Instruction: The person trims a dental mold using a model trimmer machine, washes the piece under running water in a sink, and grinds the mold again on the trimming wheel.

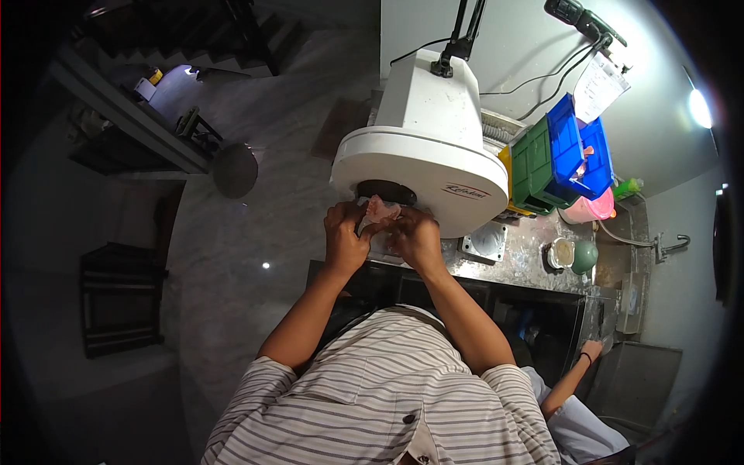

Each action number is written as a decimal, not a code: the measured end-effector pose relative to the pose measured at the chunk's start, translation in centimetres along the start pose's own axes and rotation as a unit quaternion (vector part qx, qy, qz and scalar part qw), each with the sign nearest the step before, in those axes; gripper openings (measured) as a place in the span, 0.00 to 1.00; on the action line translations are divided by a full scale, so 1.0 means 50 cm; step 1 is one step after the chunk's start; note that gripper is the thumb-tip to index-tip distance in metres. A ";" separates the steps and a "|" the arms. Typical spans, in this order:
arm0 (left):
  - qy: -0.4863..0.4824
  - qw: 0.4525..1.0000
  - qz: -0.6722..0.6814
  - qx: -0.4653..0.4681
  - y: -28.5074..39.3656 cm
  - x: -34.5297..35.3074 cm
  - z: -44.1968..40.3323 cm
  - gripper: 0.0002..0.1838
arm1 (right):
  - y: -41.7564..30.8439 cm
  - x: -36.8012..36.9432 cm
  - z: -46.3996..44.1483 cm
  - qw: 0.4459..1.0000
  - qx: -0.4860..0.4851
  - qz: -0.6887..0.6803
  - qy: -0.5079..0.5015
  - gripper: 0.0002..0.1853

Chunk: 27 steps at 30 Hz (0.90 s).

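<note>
A small pink, partly translucent denture-like piece (380, 209) is held up between my two hands, just in front of the dark round opening (386, 191) of a white machine (422, 167). My left hand (346, 237) grips its left side with bent fingers and thumb. On the other side my right hand (419, 239) is closed on it, the fingertips partly hidden. Both hands are close together below the machine's rounded front. Fine detail of the piece is too small to make out.
Stacked blue (577, 155) and green bins (533, 167) stand right of the machine. A metal block (485, 242), a round jar (559, 253) and a green bowl (585, 256) sit on the speckled counter (531, 256). At lower right is another person's hand (591, 350).
</note>
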<state>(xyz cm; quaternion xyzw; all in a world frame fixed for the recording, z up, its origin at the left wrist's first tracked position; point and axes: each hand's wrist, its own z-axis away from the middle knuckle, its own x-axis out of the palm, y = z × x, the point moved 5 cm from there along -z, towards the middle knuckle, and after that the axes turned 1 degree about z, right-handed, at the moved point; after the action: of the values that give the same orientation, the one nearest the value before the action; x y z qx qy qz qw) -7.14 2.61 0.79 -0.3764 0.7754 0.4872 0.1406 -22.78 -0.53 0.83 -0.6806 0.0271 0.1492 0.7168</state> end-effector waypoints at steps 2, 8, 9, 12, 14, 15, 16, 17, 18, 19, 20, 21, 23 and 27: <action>0.005 1.000 0.017 -0.016 -0.007 0.001 0.000 0.19 | 0.003 0.002 -0.003 0.998 0.052 -0.038 0.002 0.08; 0.000 0.999 0.007 -0.052 0.002 0.001 -0.001 0.14 | 0.012 0.017 -0.001 0.989 0.083 -0.118 0.041 0.13; -0.001 0.999 0.006 -0.052 0.003 0.002 -0.001 0.14 | 0.013 0.019 -0.001 0.985 0.080 -0.144 0.057 0.13; 0.006 0.998 0.010 -0.065 0.000 0.004 0.000 0.14 | 0.008 0.018 -0.001 0.980 0.081 -0.167 0.070 0.13; -0.001 0.998 0.013 -0.057 -0.007 0.008 0.003 0.20 | 0.010 0.016 0.002 0.981 0.085 -0.162 0.067 0.13; -0.002 0.998 0.014 -0.057 -0.009 0.004 0.006 0.20 | 0.014 0.015 0.001 0.981 0.074 -0.170 0.053 0.13; -0.010 0.998 0.039 -0.055 -0.010 -0.001 0.009 0.23 | 0.016 0.014 -0.001 0.981 0.062 -0.179 0.040 0.13; -0.019 0.996 0.064 -0.052 -0.011 -0.005 0.010 0.26 | 0.020 0.010 0.000 0.981 0.062 -0.179 0.042 0.13; -0.020 0.996 0.065 -0.051 -0.007 -0.012 0.006 0.26 | 0.021 0.011 0.003 0.984 0.065 -0.165 0.027 0.12; -0.022 0.996 0.073 -0.051 0.000 -0.022 0.004 0.28 | 0.023 0.013 0.006 0.986 0.069 -0.152 0.012 0.12; -0.025 0.995 0.081 -0.052 0.002 -0.029 0.004 0.30 | 0.025 0.009 0.007 0.985 0.073 -0.153 0.013 0.12; -0.028 0.995 0.080 -0.054 -0.004 -0.031 0.005 0.30 | 0.014 0.007 0.006 0.993 0.068 -0.100 -0.009 0.10; -0.051 0.997 0.046 0.029 0.000 -0.031 0.005 0.33 | 0.006 0.009 0.008 0.996 0.063 -0.047 -0.031 0.09; -0.054 0.996 0.059 -0.030 -0.008 -0.039 0.015 0.34 | -0.044 -0.001 0.021 0.980 -0.119 0.162 0.011 0.16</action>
<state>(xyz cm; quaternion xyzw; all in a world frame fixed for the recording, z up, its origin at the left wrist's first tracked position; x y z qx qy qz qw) -5.65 4.00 1.28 -0.3075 0.7724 0.5373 0.1420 -22.44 0.41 3.06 -0.7493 0.1270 0.2576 0.5967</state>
